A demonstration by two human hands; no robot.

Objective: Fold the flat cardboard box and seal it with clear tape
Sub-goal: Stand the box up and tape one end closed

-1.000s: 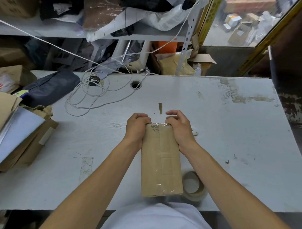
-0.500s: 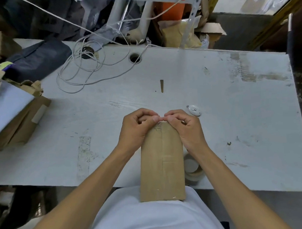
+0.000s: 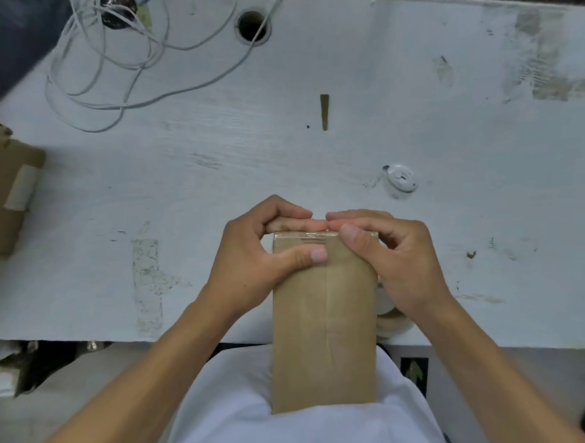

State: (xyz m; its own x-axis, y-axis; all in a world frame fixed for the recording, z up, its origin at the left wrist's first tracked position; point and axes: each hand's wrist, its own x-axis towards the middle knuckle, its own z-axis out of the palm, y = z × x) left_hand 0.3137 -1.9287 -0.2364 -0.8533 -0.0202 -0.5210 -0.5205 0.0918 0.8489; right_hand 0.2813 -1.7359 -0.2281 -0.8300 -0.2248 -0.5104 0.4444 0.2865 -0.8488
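A narrow brown cardboard box (image 3: 324,326) stands lengthwise over the table's near edge, its lower end against my white shirt. Clear tape (image 3: 301,236) wraps over its far end. My left hand (image 3: 256,265) grips the far left corner, thumb flat on the top face and fingers curled over the end. My right hand (image 3: 395,260) holds the far right corner the same way, thumb pressing on the tape. Both index fingertips meet above the far edge. A roll of clear tape (image 3: 392,320) lies on the table, mostly hidden behind my right wrist.
The white worn table (image 3: 216,177) carries a tangle of white cable (image 3: 120,78) at the far left, a cable hole (image 3: 253,26), a small white round object (image 3: 401,181) and cardboard pieces (image 3: 8,194) at the left edge.
The box has been drawn toward my body and now overhangs the table edge. My hands slid along its far end, thumbs coming onto the top face. The camera tilted further down.
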